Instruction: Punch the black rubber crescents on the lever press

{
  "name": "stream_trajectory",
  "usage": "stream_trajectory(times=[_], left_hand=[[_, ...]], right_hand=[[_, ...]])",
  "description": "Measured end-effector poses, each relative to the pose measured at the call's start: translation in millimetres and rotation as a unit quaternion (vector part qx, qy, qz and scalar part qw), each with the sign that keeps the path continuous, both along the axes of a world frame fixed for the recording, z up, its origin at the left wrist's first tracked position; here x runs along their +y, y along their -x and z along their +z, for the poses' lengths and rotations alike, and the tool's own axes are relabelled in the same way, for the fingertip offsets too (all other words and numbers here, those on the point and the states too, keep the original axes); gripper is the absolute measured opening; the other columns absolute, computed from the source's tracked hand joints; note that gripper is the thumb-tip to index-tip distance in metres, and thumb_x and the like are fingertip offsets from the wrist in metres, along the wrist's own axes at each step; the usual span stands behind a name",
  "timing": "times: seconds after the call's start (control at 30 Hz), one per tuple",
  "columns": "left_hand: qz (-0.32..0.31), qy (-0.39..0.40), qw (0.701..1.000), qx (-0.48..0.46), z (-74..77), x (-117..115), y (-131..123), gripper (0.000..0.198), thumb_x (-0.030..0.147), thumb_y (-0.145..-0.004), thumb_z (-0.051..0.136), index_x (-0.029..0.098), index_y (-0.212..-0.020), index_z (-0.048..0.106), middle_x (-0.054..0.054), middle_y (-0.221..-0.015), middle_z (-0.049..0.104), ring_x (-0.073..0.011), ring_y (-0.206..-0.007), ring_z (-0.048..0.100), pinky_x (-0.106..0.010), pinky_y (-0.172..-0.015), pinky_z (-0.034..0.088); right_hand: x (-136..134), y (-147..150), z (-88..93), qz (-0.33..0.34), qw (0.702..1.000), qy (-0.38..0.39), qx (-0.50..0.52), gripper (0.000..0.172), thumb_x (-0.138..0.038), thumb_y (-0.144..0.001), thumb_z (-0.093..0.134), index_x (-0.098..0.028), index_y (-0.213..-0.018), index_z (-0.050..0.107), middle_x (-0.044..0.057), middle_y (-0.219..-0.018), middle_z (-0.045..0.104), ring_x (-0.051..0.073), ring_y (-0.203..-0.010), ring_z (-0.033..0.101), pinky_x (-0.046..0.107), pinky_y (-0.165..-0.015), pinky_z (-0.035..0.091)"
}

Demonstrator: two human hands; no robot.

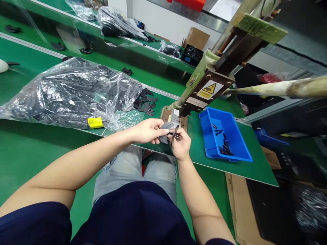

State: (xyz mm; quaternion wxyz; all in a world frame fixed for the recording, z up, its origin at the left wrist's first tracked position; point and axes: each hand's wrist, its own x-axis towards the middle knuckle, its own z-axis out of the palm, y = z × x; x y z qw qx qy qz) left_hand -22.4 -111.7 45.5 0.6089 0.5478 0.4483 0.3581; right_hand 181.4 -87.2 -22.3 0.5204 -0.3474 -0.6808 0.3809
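My left hand (150, 131) is closed on a grey curved plastic piece (165, 131), pinched between thumb and fingers. Close beside it, my right hand (182, 143) grips a thin dark curved piece (175, 134), its fingertips meeting the left thumb. Whether the two pieces are joined I cannot tell, since my fingers cover part of them. Both hands are just in front of the base of a green hand press (176, 115). Left of the press, several loose dark curved pieces (148, 102) spill from the mouth of a clear plastic bag (68, 92) full of them.
A blue bin (241, 144) with several small black parts stands to the right of the press. Behind the bench runs a green belt (163, 78) with scattered curved pieces. The press column rises close above my hands, and a pale bar (281, 87) extends right.
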Motion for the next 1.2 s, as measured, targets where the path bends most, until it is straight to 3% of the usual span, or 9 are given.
stream_trajectory(times=[0.3,0.57,0.73,0.87,0.97,1.1,1.2], left_hand=[[-0.049,0.065,0.997,0.011,8.7,1,1,0.039,0.048,-0.090,0.084,0.019,-0.080,0.060,0.001,-0.056,0.064,-0.0125,-0.047,0.065,-0.019,-0.045,0.050],[-0.051,0.108,0.992,0.046,9.9,12,4,0.035,0.039,-0.089,0.085,0.019,-0.075,0.061,0.002,-0.054,0.063,-0.0120,-0.044,0.064,-0.019,-0.045,0.047],[-0.017,0.064,0.993,0.101,4.0,12,12,0.031,0.040,-0.090,0.083,0.021,-0.079,0.061,0.001,-0.058,0.063,-0.0142,-0.050,0.063,-0.023,-0.050,0.047],[0.088,-0.098,0.974,0.184,5.0,0,10,0.027,0.042,-0.087,0.084,0.022,-0.088,0.065,-0.001,-0.080,0.066,-0.0148,-0.068,0.061,-0.025,-0.062,0.047],[0.088,-0.195,0.950,0.228,3.7,-6,6,0.027,0.045,-0.087,0.081,0.023,-0.082,0.067,-0.002,-0.089,0.061,-0.0165,-0.076,0.057,-0.028,-0.069,0.047],[0.038,-0.204,0.952,0.226,-8.8,-2,5,0.032,0.044,-0.091,0.074,0.022,-0.071,0.062,-0.002,-0.084,0.054,-0.0172,-0.078,0.054,-0.029,-0.075,0.046],[0.063,-0.167,0.970,0.167,-19.6,1,6,0.031,0.047,-0.086,0.081,0.021,-0.082,0.063,0.000,-0.085,0.055,-0.0158,-0.079,0.054,-0.028,-0.073,0.046]], right_hand=[[-18,-1,-8.3,-0.036,0.998,-0.057,-0.019,0.013,-0.037,-0.095,0.073,-0.026,-0.096,0.068,0.003,-0.095,0.073,0.018,-0.086,0.071,0.036,-0.081,0.060],[-18,-7,-10.9,-0.043,0.991,-0.079,-0.102,0.012,-0.037,-0.098,0.066,-0.025,-0.099,0.068,0.005,-0.094,0.075,0.021,-0.087,0.070,0.039,-0.084,0.060],[-13,-12,-0.8,-0.016,0.980,-0.125,-0.157,0.014,-0.034,-0.098,0.065,-0.025,-0.106,0.071,0.006,-0.099,0.077,0.021,-0.091,0.071,0.039,-0.085,0.058],[-11,-16,-0.6,-0.006,0.965,-0.175,-0.196,0.014,-0.033,-0.101,0.060,-0.026,-0.107,0.070,0.007,-0.099,0.076,0.022,-0.092,0.071,0.041,-0.084,0.059],[-10,-17,-1.9,-0.004,0.958,-0.196,-0.211,0.012,-0.031,-0.100,0.061,-0.026,-0.106,0.070,0.007,-0.096,0.076,0.022,-0.091,0.071,0.041,-0.083,0.059],[-10,-19,-1.0,0.018,0.950,-0.221,-0.222,0.010,-0.028,-0.099,0.063,-0.025,-0.105,0.071,0.008,-0.097,0.077,0.021,-0.090,0.071,0.040,-0.083,0.059],[-11,-22,0.4,0.029,0.949,-0.233,-0.209,0.010,-0.024,-0.098,0.065,-0.025,-0.105,0.071,0.007,-0.098,0.078,0.020,-0.091,0.072,0.039,-0.084,0.059]])
